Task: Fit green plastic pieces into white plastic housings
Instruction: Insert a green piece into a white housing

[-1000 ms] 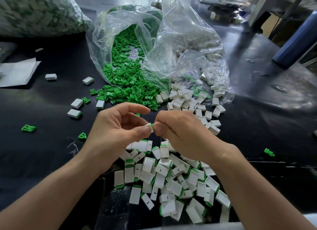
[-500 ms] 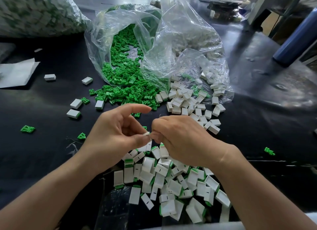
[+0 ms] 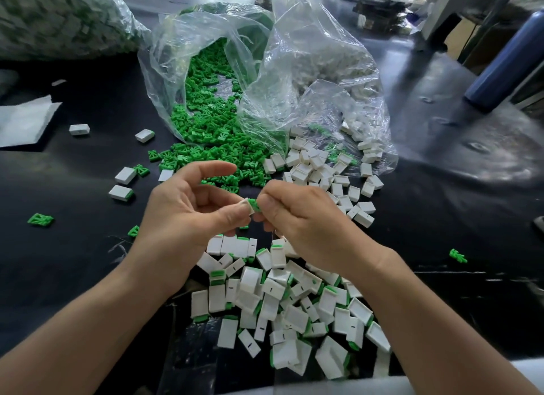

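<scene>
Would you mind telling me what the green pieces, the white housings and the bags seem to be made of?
Green pieces: rigid moulded plastic, it seems, matt; crisp ribbed shapes, even colour. White housings: likewise hard plastic, smooth, slightly shiny; sharp box edges. Bags: thin clear plastic film, glossy; it crinkles and shows the contents.
</scene>
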{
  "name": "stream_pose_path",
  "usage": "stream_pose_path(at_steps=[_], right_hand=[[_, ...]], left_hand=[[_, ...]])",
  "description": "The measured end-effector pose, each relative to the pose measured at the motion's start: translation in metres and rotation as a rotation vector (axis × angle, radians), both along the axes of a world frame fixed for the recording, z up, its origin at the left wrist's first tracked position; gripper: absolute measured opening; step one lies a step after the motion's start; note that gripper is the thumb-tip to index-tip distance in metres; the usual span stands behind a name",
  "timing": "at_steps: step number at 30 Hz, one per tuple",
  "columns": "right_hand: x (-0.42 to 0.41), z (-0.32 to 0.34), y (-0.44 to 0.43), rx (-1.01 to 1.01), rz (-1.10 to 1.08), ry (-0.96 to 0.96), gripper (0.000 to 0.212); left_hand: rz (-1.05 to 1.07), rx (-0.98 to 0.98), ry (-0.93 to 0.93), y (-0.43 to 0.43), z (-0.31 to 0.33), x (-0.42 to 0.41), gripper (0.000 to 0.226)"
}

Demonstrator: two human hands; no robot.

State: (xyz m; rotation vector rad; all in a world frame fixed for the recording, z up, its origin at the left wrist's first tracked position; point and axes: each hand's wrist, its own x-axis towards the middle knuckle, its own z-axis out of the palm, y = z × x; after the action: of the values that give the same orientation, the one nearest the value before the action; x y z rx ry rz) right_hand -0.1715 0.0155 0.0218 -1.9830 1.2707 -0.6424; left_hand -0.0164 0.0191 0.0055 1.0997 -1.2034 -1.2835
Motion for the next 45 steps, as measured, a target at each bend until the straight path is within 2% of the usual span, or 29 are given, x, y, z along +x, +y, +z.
stream_pose_path(at_steps=[7, 12, 15, 19, 25, 27, 30, 33, 36, 40, 42, 45], right_hand=[[0.009, -0.009, -0.001, 0.023, -0.116, -0.154, 0.032], [0.012, -0.014, 0.002, 0.047, -0.134, -0.194, 0.033], [0.013, -0.013, 0.002, 0.013, -0.126, -0.161, 0.032], [0.007, -0.009, 0.001, -0.137, -0.026, -0.028, 0.028], [0.004, -0.006, 0.002, -0.301, 0.119, 0.183, 0.024], [0.004, -0.006, 0.002, -0.303, 0.13, 0.18, 0.023], [0.003, -0.007, 0.0, -0.261, 0.09, 0.089, 0.025], [0.0, -0.006, -0.001, -0.109, 0.033, -0.001, 0.044], [-0.001, -0.006, -0.004, 0.247, -0.088, -0.262, 0.057], [0.007, -0.006, -0.001, 0.676, 0.076, -0.59, 0.059], [0.012, -0.004, 0.001, 0.794, 0.109, -0.672, 0.057], [0.014, -0.003, 0.001, 0.825, 0.07, -0.723, 0.053]], left_hand=[[0.004, 0.001, 0.024, 0.0, 0.0, 0.002, 0.055], [0.025, -0.025, 0.001, 0.0, -0.001, 0.003, 0.058], [0.025, -0.026, 0.003, 0.0, 0.0, 0.002, 0.057], [-0.025, -0.01, -0.002, 0.0, 0.001, 0.003, 0.054], [-0.11, -0.094, -0.152, 0.005, 0.004, 0.005, 0.053], [-0.116, -0.115, -0.168, 0.006, 0.005, 0.006, 0.055], [-0.114, -0.1, -0.096, 0.004, 0.007, 0.006, 0.058], [-0.104, -0.058, -0.007, 0.001, 0.005, 0.004, 0.056], [-0.094, -0.05, 0.041, 0.001, 0.003, 0.004, 0.053], [-0.127, -0.052, 0.099, 0.003, 0.003, 0.004, 0.049], [-0.134, -0.057, 0.098, 0.002, 0.003, 0.005, 0.051], [-0.144, -0.074, 0.111, 0.003, 0.003, 0.004, 0.051]])
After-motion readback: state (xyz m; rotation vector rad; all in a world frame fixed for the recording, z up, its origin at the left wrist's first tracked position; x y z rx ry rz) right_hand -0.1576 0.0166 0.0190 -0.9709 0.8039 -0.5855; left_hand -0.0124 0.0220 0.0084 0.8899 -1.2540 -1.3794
